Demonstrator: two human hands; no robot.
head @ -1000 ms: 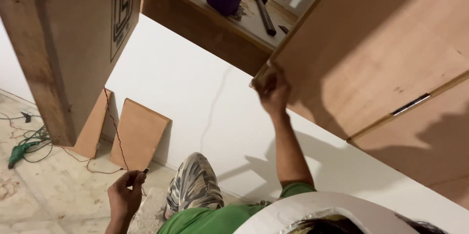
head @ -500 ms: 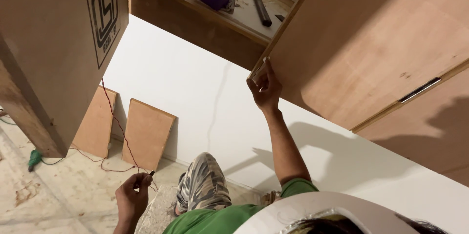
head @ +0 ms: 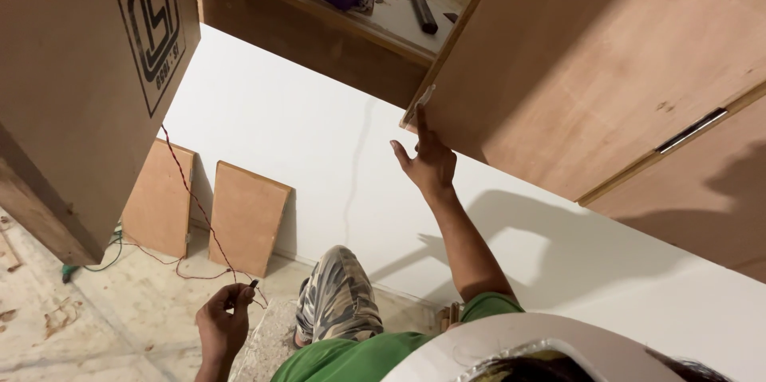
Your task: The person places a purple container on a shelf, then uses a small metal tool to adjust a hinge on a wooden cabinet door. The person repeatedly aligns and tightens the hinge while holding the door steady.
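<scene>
Fingers of the right hand spread open against the plywood panel; the left hand pinches a small dark object.

Small dark thing, indistinct

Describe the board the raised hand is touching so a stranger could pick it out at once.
Start at the white wall. The large brown plywood panel slants across the upper right, and the right hand touches its lower corner. Unlike the two small boards leaning at the wall's foot, it is big and raised.
</scene>
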